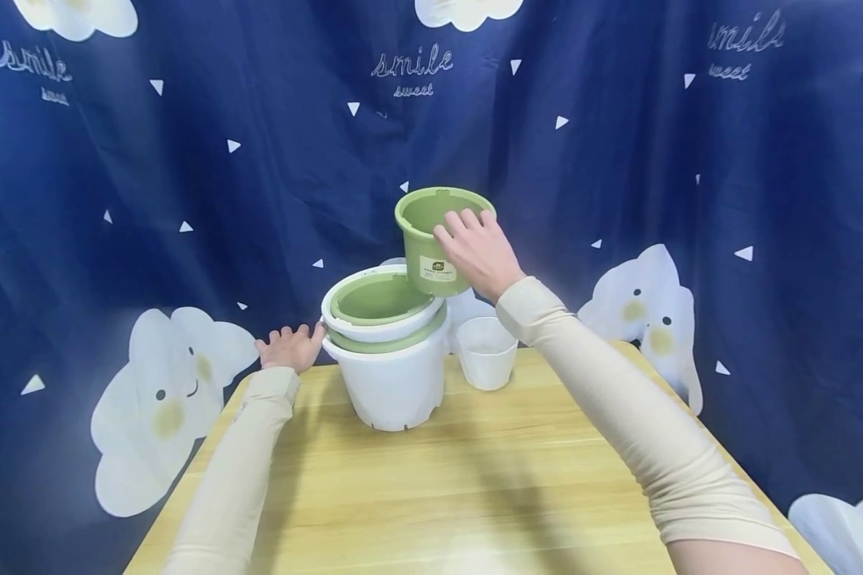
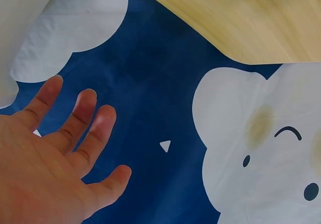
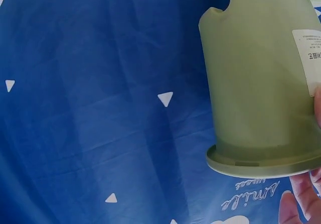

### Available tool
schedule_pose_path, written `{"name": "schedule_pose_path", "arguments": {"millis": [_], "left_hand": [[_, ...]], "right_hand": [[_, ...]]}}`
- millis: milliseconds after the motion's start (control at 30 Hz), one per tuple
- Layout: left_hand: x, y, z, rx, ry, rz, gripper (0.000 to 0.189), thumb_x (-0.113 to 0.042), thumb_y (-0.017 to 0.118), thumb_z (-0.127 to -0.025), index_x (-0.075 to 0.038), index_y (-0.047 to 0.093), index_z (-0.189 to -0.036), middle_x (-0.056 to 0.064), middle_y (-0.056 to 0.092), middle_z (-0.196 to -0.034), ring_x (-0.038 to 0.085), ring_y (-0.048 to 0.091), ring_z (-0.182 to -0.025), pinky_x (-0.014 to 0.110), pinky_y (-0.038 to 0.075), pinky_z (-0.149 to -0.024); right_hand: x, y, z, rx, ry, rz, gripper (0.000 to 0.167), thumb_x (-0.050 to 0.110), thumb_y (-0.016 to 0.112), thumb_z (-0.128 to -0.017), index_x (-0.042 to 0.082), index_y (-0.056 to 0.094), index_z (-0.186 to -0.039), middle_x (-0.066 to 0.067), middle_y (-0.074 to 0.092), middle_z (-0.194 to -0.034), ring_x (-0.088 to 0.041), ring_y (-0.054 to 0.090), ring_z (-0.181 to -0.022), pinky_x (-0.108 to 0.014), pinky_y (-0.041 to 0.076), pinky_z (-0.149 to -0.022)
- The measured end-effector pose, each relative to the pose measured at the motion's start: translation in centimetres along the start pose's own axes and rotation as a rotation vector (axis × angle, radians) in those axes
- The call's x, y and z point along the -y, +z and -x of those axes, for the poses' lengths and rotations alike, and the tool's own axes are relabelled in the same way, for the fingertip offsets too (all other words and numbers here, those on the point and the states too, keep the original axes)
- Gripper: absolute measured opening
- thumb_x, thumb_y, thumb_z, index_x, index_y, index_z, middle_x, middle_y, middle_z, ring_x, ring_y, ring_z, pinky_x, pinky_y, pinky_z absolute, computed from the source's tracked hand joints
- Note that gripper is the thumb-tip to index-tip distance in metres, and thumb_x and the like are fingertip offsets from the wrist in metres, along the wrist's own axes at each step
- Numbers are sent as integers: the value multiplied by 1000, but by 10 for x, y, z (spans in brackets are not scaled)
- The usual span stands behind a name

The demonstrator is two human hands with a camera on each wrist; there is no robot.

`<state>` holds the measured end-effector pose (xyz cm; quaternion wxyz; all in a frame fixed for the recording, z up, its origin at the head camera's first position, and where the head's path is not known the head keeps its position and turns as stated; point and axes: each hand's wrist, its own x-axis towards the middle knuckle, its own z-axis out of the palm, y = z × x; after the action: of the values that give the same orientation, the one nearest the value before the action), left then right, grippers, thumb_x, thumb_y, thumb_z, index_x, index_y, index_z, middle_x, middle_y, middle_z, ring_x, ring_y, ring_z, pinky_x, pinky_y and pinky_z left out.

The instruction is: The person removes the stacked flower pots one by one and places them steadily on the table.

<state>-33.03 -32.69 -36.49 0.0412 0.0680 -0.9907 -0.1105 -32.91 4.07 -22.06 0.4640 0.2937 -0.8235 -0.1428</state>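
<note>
My right hand [image 1: 482,251] grips a green plastic flower pot [image 1: 413,247] by its rim, fingers over the edge. That pot is lifted and overlaps the right side of a nested stack in the head view. At the bottom of the stack stands a large white pot [image 1: 391,391]; a green pot [image 1: 403,342], a smaller white pot [image 1: 341,322] and another green pot [image 1: 374,297] sit inside it. My left hand [image 1: 292,349] is left of the stack, its thumb right at the big pot's rim. In the left wrist view its fingers [image 2: 103,121] are spread.
Behind the stack, to the right, a small white pot [image 1: 487,363] stands on the wooden table [image 1: 403,495]. A dark blue curtain [image 1: 280,192] with clouds and triangles hangs beyond the table's far edge.
</note>
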Motion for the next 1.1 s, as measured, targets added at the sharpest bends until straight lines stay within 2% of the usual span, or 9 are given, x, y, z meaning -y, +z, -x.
{"name": "schedule_pose_path", "arguments": {"millis": [267, 667, 1100], "left_hand": [[-1, -1, -1, -1, 4, 4, 85, -61, 10, -104, 1, 44, -151, 39, 41, -149, 60, 34, -137, 80, 16, -111], [-2, -2, -1, -22, 10, 1, 84, -59, 9, -104, 2, 46, -148, 40, 44, -147, 60, 37, -135, 81, 18, -110], [-1, 0, 0, -4, 8, 1, 85, -60, 7, -104, 2, 44, -150, 40, 42, -148, 61, 35, -137, 81, 16, -111]], "right_hand": [[-7, 2, 6, 19, -3, 8, 17, -1, 52, -98, 8, 60, -110, -12, 59, -109, -33, 58, -98, -43, 46, -81], [-17, 4, 14, 13, 6, 15, 15, 0, 50, -99, 6, 60, -109, -13, 60, -109, -34, 58, -98, -43, 45, -81], [-32, 14, 33, 16, 18, 19, 10, 0, 53, -98, 5, 59, -105, -14, 59, -105, -35, 57, -95, -45, 45, -80]]}}
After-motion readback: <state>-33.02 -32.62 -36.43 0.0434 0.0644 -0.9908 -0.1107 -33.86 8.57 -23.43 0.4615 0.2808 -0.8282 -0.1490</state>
